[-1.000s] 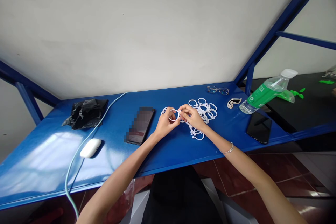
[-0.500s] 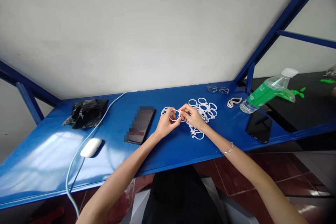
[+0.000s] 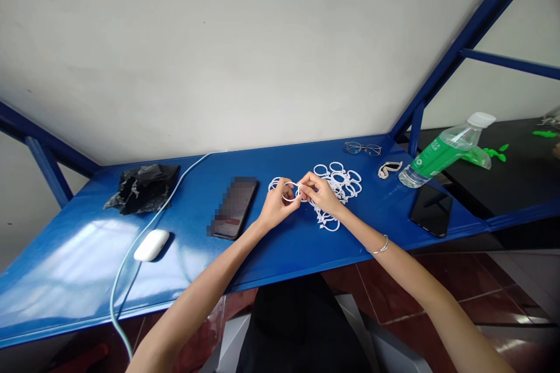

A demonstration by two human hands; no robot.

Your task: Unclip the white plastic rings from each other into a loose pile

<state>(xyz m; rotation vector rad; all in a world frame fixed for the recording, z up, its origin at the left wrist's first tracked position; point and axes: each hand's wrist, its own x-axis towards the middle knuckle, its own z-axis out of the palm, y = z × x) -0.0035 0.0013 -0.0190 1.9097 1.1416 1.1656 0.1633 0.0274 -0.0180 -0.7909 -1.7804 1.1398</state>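
Observation:
Over the blue table [image 3: 280, 256] my two hands meet at a white plastic ring [image 3: 288, 200], which looks like a curtain ring. My left hand [image 3: 276, 205] is closed around its left side, with the thumb along the lower edge. The fingertips of my right hand [image 3: 321, 194] pinch the ring's right side, where its join seems to be; the fingers hide the detail. A tangled pile of white rings [image 3: 339, 178] lies beside and partly behind my right hand. More white rings [image 3: 273, 183] show just behind my left hand.
Left of my hands lie a phone [image 3: 236, 210], a white earbud case [image 3: 151, 245], a pale cable [image 3: 144, 230] and a black plastic bag [image 3: 146, 188]. To the right are glasses [image 3: 363, 148], a white strap-like item [image 3: 389, 169], a water bottle [image 3: 448, 148] and a second phone [image 3: 431, 211].

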